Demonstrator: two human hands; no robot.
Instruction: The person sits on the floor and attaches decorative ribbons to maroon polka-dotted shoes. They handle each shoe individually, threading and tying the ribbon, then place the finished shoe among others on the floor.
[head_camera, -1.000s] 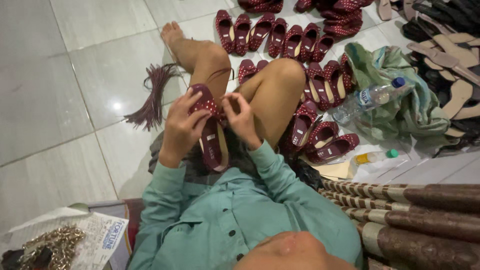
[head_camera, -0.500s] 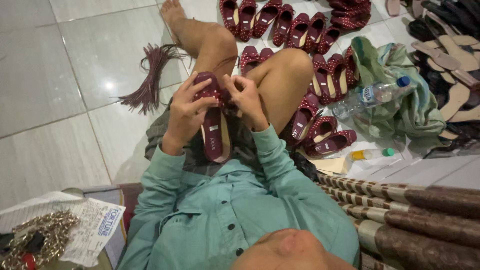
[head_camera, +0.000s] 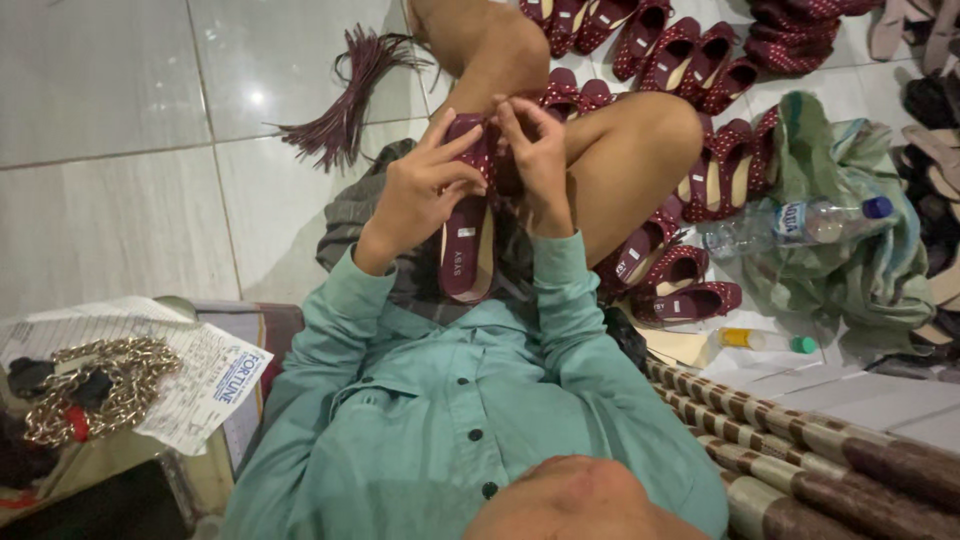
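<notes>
Item: maroon shoe (head_camera: 466, 235), held upright over the lap, toe end up against the bent knee.
Left hand (head_camera: 425, 190): fingers closed around the shoe's toe, steadying it.
Right hand (head_camera: 535, 150): fingertips pinched at the toe's top edge, apparently fixing a trim there.
Nearby: finished shoes (head_camera: 690, 180) on the floor, tassel bundle (head_camera: 345, 95), water bottle (head_camera: 790, 222).
Next move, likely: fine pinching, steady hold.

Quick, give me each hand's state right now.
Left hand: closed on the maroon shoe, gripping its toe end.
Right hand: fingers pinching the same shoe's toe.
</notes>
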